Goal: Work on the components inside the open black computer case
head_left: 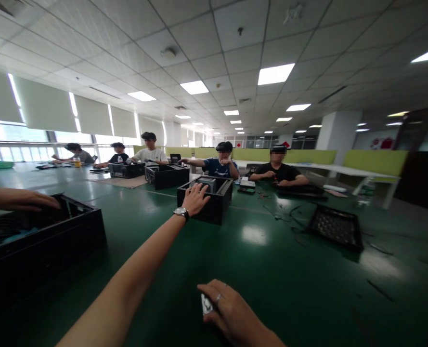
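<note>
My left hand [196,198], with a watch on its wrist, reaches far forward over the near rim of a black computer case [208,212]. Its fingers are spread, close to a grey metal box [207,183] inside the case; whether they touch it is unclear. Low in the view, my right hand [231,308] wears a ring and pinches a small flat silver-white part [206,304] between thumb and fingers. Most of that part is hidden by the hand, so its kind cannot be told.
At the left edge, another person's hand [22,198] is over a second black case [91,224]. More cases [166,177] and several seated people are farther back. On the green table [271,289], a black perforated panel [336,226], loose cables [296,217] and a bottle [366,192] lie rightward.
</note>
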{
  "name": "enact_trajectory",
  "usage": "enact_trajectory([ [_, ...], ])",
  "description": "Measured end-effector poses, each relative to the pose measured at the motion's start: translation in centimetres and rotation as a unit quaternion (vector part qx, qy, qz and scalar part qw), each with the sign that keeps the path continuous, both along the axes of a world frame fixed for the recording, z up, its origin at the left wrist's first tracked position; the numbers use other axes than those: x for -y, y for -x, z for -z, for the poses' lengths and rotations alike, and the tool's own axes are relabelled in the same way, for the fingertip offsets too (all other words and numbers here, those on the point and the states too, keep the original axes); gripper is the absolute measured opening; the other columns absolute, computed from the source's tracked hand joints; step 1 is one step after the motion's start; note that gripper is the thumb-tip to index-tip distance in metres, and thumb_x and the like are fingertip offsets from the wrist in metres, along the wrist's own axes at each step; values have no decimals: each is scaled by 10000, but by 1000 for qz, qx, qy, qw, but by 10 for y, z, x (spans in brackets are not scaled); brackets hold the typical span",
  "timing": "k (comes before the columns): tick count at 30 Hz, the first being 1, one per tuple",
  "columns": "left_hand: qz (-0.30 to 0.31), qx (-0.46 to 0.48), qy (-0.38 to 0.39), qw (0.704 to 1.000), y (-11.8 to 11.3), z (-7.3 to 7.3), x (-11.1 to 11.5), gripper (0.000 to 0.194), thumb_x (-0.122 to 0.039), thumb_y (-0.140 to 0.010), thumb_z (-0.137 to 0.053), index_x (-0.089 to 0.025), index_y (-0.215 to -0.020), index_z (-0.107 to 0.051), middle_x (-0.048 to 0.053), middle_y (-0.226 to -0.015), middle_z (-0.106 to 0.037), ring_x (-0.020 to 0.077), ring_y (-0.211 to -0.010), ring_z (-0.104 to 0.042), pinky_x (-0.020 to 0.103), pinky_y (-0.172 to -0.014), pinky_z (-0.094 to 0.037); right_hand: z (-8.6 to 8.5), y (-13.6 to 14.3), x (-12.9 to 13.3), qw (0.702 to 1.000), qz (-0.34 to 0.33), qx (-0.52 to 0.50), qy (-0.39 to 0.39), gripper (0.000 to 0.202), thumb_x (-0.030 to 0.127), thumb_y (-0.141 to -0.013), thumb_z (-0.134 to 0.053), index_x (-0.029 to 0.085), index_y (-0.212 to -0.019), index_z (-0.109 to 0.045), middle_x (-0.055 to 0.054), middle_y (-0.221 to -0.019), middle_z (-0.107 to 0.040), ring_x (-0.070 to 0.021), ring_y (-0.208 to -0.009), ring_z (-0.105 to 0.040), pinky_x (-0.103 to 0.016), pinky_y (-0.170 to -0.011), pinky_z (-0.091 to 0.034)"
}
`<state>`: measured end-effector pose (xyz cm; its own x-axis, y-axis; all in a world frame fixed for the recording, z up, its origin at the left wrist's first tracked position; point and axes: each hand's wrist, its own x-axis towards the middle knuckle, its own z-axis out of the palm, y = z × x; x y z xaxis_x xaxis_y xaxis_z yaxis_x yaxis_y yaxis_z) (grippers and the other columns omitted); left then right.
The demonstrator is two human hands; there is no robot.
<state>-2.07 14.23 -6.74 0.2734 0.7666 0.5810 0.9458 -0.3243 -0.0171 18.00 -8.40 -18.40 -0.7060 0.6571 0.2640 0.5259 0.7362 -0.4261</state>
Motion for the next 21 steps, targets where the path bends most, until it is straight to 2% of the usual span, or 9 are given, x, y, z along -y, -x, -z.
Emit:
enact_trajectory([
  [3,-17,-7,51,999,-10,-12,-39,421,-402,-1032,-513,-187,-1394,-530,147,-1438,-524,327,-1346,-476,590,-1101,-384,6,3,-6,1000,9,3,-19,647,203,-831,-797,143,-1417,-530,-129,-1269,-644,-280,-1118,-630,-409,-998,-517],
  [6,-17,-37,84,996,-14,-11,-48,379,-382,-983,-621,-158,-1288,-590,110,-1300,-600,258,-1138,-617,493,-968,-530,18,4,-15,998,43,-20,-49,609,200,-825,-794,140,-1382,-558,-134,-1231,-665,-295,-1091,-648,-427,-974,-538],
  [10,9,-92,115,989,-11,-19,-25,357,-367,-985,-621,-167,-1279,-594,106,-1290,-603,245,-1115,-623,468,-943,-546,30,-1,-22,981,117,-99,-118,457,166,-918,-664,156,-1363,-561,-137,-1224,-665,-293,-1112,-651,-436,-975,-538],
  [13,34,-114,142,983,-11,-28,10,348,-396,-1018,-552,-155,-1265,-598,117,-1259,-618,243,-1093,-631,455,-941,-532,21,-17,-13,964,117,-177,-160,377,284,-1013,-549,210,-1382,-534,-93,-1157,-675,-229,-1001,-686,-340,-870,-573],
  [14,45,-117,152,980,-12,-31,25,354,-407,-1039,-497,-146,-1252,-605,131,-1241,-629,247,-1084,-637,441,-938,-523,11,-26,-6,956,111,-201,-184,373,339,-1034,-514,232,-1391,-523,-77,-1141,-675,-209,-978,-688,-309,-848,-572],
  [16,72,-123,176,974,-11,-35,62,412,-430,-1070,-369,-147,-1219,-629,149,-1193,-659,257,-1050,-656,404,-917,-506,-19,-47,13,934,107,-239,-245,399,430,-1048,-474,264,-1409,-505,-57,-1141,-667,-181,-981,-681,-258,-837,-557],
  [19,140,-136,226,954,-10,-47,137,499,-535,-1065,-280,-240,-1197,-660,73,-1139,-708,224,-964,-685,327,-859,-495,-85,-76,45,891,159,-269,-329,409,457,-1015,-550,284,-1386,-541,-36,-1108,-656,-167,-966,-661,-228,-840,-527],
  [21,211,-139,274,928,-11,-61,192,486,-600,-1044,-303,-323,-1212,-664,-10,-1124,-726,182,-930,-694,272,-828,-493,-132,-84,62,891,192,-265,-316,396,417,-996,-599,294,-1371,-570,-22,-1085,-655,-162,-927,-649,-234,-822,-514],
])
